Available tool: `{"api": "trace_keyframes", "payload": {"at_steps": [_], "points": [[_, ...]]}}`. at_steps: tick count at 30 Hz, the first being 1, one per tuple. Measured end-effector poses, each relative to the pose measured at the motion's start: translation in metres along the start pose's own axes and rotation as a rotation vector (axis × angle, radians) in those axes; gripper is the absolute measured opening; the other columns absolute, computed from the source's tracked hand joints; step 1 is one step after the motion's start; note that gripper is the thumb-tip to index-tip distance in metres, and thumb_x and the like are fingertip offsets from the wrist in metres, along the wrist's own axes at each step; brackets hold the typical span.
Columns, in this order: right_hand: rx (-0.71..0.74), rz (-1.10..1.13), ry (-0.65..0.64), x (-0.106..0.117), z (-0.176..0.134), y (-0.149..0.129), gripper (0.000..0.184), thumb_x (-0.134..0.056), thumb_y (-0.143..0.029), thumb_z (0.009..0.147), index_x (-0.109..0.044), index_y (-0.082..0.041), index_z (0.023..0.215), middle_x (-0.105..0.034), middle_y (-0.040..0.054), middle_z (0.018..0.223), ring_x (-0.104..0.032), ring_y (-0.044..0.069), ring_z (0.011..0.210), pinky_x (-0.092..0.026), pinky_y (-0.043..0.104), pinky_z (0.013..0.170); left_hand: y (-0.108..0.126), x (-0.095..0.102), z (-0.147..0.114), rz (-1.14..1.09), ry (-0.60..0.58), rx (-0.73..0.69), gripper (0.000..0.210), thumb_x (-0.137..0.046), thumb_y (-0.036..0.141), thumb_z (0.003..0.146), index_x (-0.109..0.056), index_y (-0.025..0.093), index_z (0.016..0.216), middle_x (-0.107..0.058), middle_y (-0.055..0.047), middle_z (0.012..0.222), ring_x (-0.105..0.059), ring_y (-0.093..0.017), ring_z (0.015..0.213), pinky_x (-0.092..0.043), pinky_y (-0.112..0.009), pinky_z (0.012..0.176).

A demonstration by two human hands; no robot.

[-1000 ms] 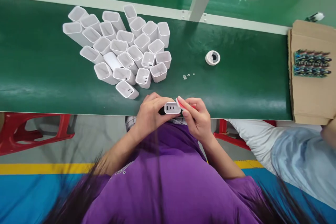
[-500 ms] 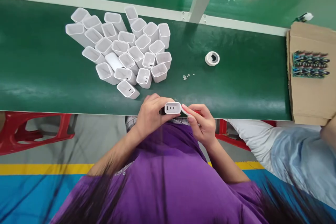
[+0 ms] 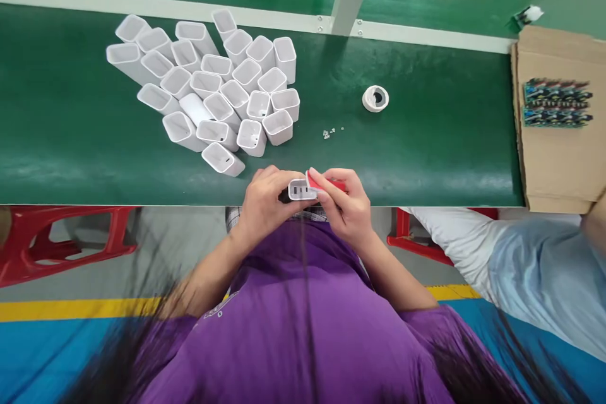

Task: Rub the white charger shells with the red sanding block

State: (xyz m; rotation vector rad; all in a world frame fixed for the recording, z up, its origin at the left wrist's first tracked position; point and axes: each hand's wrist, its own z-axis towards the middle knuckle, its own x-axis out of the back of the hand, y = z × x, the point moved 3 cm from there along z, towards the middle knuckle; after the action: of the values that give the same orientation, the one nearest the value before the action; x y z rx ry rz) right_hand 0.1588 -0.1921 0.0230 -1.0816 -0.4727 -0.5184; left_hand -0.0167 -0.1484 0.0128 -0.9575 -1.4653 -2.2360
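My left hand [image 3: 266, 197] is wrapped round a white plastic charger housing [image 3: 297, 189], held just over the table's front edge. Its open end faces me and shows dark slots inside. In my right hand [image 3: 348, 205] is a slim red tool [image 3: 338, 184] with a pale flat end, pinched between thumb and fingers. The pale end lies against the right side of the housing's rim; its exact kind I cannot make out. Further up on the left stand several similar white housings [image 3: 220, 85], mostly with open ends up.
On the green table [image 3: 402, 158] lie a roll of white tape [image 3: 375, 99] and small white scraps [image 3: 326, 134]. Cardboard [image 3: 558, 164] at the right bears circuit boards [image 3: 557, 103]. A metal rail [image 3: 284, 20] runs along the back. Another person's leg [image 3: 525, 271] is at the right.
My right hand has moved left, bringing the red tool from beside the housing onto its right rim. The view has shifted slightly, so the table things appear further left.
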Motion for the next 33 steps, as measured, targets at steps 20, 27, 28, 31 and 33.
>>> {"api": "trace_keyframes", "payload": {"at_steps": [20, 27, 28, 31, 33], "points": [[-0.119, 0.342, -0.054, 0.016, -0.007, 0.013, 0.033, -0.047, -0.031, 0.103, -0.072, -0.028, 0.125, -0.065, 0.0075, 0.103, -0.065, 0.016, 0.081, -0.058, 0.033, 0.073, 0.0, 0.0, -0.012, 0.042, 0.189, -0.446, 0.028, -0.073, 0.019, 0.087, -0.07, 0.026, 0.113, -0.079, -0.003, 0.111, -0.064, -0.018, 0.088, -0.053, -0.032, 0.08], [-0.064, 0.344, -0.053, -0.001, 0.001, -0.001, 0.04, -0.042, -0.041, 0.104, -0.069, -0.025, 0.129, -0.063, 0.0087, 0.105, -0.064, 0.017, 0.082, -0.059, 0.033, 0.072, -0.001, 0.004, -0.012, -0.135, 0.21, -0.292, 0.036, -0.084, 0.036, 0.077, -0.071, 0.026, 0.109, -0.079, -0.003, 0.102, -0.069, -0.016, 0.079, -0.056, -0.028, 0.071], [-0.038, 0.341, -0.049, -0.002, 0.004, -0.004, 0.04, -0.043, -0.041, 0.104, -0.069, -0.025, 0.13, -0.062, 0.0085, 0.105, -0.063, 0.016, 0.083, -0.059, 0.033, 0.072, -0.003, 0.005, -0.013, -0.177, 0.202, -0.239, 0.04, -0.085, 0.04, 0.074, -0.071, 0.026, 0.109, -0.079, -0.003, 0.099, -0.069, -0.015, 0.076, -0.055, -0.027, 0.068], [0.025, 0.334, -0.032, -0.008, 0.012, -0.013, 0.038, -0.043, -0.037, 0.104, -0.067, -0.025, 0.132, -0.062, 0.0074, 0.104, -0.062, 0.015, 0.085, -0.058, 0.03, 0.074, -0.008, 0.008, -0.016, -0.283, 0.188, -0.101, 0.043, -0.087, 0.045, 0.069, -0.073, 0.023, 0.103, -0.078, -0.002, 0.087, -0.069, -0.014, 0.068, -0.053, -0.025, 0.061], [0.051, 0.301, -0.03, -0.014, 0.017, -0.018, 0.038, -0.043, -0.036, 0.105, -0.066, -0.026, 0.133, -0.061, 0.0069, 0.106, -0.062, 0.014, 0.084, -0.058, 0.029, 0.075, -0.011, 0.01, -0.016, -0.306, 0.205, -0.03, 0.043, -0.087, 0.049, 0.067, -0.073, 0.021, 0.096, -0.077, -0.001, 0.081, -0.068, -0.013, 0.064, -0.052, -0.024, 0.058]]}}
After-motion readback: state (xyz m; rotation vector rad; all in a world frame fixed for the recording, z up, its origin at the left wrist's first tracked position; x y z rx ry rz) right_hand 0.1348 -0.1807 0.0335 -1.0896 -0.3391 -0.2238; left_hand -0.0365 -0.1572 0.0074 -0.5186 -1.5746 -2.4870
